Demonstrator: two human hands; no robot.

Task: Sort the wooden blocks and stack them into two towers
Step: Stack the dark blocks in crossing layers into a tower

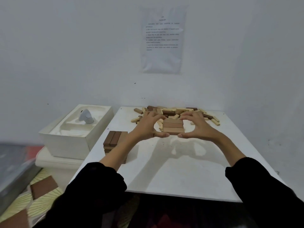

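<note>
"Brown set [173, 127] of wooden blocks, where is it?"

"Upper middle of the frame, on the white desk [181, 170]. The blocks lie side by side as 1 flat layer, just in front of the loose pile [171, 111] of pale and dark blocks at the desk's far edge."

"And the hands?"

"Both are on that set. The left hand [148, 125] curls round its left side and the right hand [195, 125] round its right. Each grip is clamped on it, thumbs against the near edge, fingers over the far edge."

"Is it lifted?"

"I cannot tell whether it rests on the desk or sits just above it."

"Anything stacked?"

"1 dark tower [115, 140] stands on the desk left of centre, partly hidden by the left arm [118, 150]."

"Around the desk?"

"At the left, beside the desk, a white box [69, 139] holds a grey object [86, 116]. A printed sheet [162, 40] hangs on the wall at the top. A flat brown piece [43, 186] lies on patterned cloth [41, 204] at the lower left."
</note>
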